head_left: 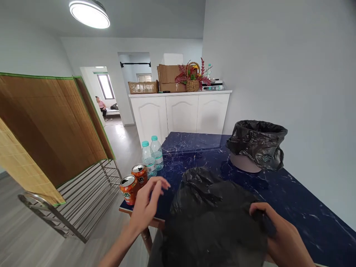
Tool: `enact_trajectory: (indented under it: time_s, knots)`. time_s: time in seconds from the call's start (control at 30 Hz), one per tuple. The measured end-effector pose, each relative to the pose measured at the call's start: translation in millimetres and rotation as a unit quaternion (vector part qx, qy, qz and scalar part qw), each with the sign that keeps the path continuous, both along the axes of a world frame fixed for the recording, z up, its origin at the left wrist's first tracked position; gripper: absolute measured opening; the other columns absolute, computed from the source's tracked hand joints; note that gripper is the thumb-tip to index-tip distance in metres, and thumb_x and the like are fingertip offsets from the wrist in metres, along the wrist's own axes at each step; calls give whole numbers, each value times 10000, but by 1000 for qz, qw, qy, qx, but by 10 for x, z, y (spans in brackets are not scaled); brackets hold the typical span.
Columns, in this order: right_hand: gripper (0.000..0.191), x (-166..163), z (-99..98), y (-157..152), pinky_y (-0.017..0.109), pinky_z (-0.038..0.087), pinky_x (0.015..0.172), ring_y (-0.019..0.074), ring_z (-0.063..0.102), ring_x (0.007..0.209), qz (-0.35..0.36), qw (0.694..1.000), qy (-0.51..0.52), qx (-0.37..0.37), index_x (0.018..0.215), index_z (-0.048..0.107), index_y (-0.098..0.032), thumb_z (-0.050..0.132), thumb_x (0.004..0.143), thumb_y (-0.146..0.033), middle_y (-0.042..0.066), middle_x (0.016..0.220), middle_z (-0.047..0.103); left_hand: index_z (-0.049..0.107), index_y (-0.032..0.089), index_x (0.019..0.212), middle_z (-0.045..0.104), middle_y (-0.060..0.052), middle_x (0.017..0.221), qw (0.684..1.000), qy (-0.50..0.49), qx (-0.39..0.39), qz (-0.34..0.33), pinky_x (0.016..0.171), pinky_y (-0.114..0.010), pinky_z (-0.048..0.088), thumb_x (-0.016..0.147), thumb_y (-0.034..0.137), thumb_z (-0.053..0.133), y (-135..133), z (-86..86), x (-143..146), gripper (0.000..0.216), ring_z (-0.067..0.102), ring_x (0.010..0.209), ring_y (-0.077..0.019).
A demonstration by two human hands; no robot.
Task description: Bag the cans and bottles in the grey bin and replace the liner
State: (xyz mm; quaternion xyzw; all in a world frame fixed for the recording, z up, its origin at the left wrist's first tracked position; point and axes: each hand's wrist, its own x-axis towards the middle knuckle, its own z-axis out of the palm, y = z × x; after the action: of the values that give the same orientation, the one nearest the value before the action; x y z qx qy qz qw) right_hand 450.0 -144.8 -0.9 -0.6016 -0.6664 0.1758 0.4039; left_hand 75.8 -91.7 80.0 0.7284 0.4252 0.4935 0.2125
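Observation:
A large black plastic bag [211, 222] fills the lower middle of the head view, over the near edge of the blue table. My right hand [280, 230] grips its right side, the thumb pressed on the plastic. To the bag's left, my left hand [148, 200] is raised with its fingers loosely apart and nothing in them. Just behind that hand stand two opened orange drink cans, a nearer can [128, 191] and a farther can [139, 173]. Two clear water bottles with teal caps, one bottle [149, 159] and another bottle [157, 154], stand upright behind the cans.
On the right of the blue marbled table [189, 148] stands a bin [244, 163] lined with a black bag [258, 142]. A metal rack [91, 193] is at the left. White cabinets [180, 113] bear cardboard boxes [171, 76] and a flower basket [192, 85]. A person [101, 105] sits in the far room.

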Motion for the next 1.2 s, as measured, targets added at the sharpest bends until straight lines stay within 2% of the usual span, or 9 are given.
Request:
enact_trajectory:
  time_s: [0.17, 0.33, 0.43, 0.53, 0.63, 0.73, 0.93, 1.07, 1.2]
  knots:
    - [173, 90, -56, -117, 225, 378, 535, 156, 476, 603, -13, 1000, 14, 22, 811, 439, -275, 494, 971, -307, -22, 722, 558, 576, 233, 1462, 658, -119, 1478, 975, 189, 7, -112, 1185, -452, 457, 1120, 438, 428, 777, -195, 396, 424, 617, 1362, -264]
    - [228, 318, -452, -48, 255, 531, 656, 185, 667, 784, 26, 999, -20, -34, 1209, 507, -278, 487, 1002, -372, 72, 1092, 665, 379, 300, 1665, 352, -98, 1743, 898, 378, -10, -227, 1316, -602, 220, 932, 761, 616, 1148, -540, 613, 897, 291, 1621, -385]
    - [679, 567, -674, 187, 398, 617, 880, 332, 697, 1216, 4, 998, -69, 0, 1555, 274, -243, 562, 981, -465, 229, 1523, 490, 350, 295, 1683, 290, -101, 1764, 882, 435, -40, -175, 1304, -686, 129, 882, 876, 544, 1127, -730, 607, 1008, 236, 1629, -431]
    - [770, 758, -675, 474, 564, 516, 1126, 446, 424, 1531, -67, 990, -114, 44, 1624, 181, -199, 520, 1009, -514, 261, 1694, 272, 493, 213, 1611, 422, -155, 1702, 895, 444, -34, -39, 1269, -767, 83, 978, 823, 421, 1002, -838, 564, 882, 328, 1578, -480]
    - [723, 761, -432, 596, 597, 447, 1199, 443, 378, 1561, -117, 985, -108, 61, 1650, 177, -154, 436, 1058, -478, 263, 1687, 320, 705, 141, 1375, 653, -218, 1444, 902, 424, 19, 84, 1242, -786, 156, 1050, 701, 407, 866, -805, 521, 713, 503, 1428, -483]
    - [654, 536, -91, 493, 586, 511, 1145, 420, 485, 1500, -135, 981, -109, 84, 1653, 252, -191, 422, 1075, -445, 227, 1638, 441, 748, 157, 1206, 700, -179, 1243, 913, 384, 97, 93, 1190, -643, 403, 1100, 530, 436, 822, -691, 468, 498, 596, 1299, -378]
    - [518, -202, 201, 260, 494, 498, 1199, 302, 445, 1550, 119, 972, -201, 14, 1616, 438, -372, 404, 1115, -500, 36, 1731, 386, 661, 225, 1396, 663, -96, 1483, 905, 408, 118, -30, 1281, -618, 320, 1113, 455, 460, 947, -734, 394, 417, 501, 1485, -340]
    - [618, -523, 72, 247, 596, 409, 1250, 349, 315, 1606, 183, 943, -269, -64, 1651, 425, -348, 410, 1094, -614, 33, 1751, 327, 562, 219, 1545, 551, -120, 1618, 878, 461, 112, -70, 1307, -689, 164, 1097, 617, 397, 900, -926, 447, 622, 384, 1574, -389]
    - [842, -707, -147, 95, 621, 410, 1236, 399, 339, 1589, 213, 921, -324, 42, 1725, 243, -284, 472, 1032, -704, 78, 1755, 284, 484, 218, 1617, 458, -127, 1686, 871, 478, 108, -43, 1314, -659, 150, 1097, 645, 340, 812, -1050, 496, 688, 310, 1609, -394]
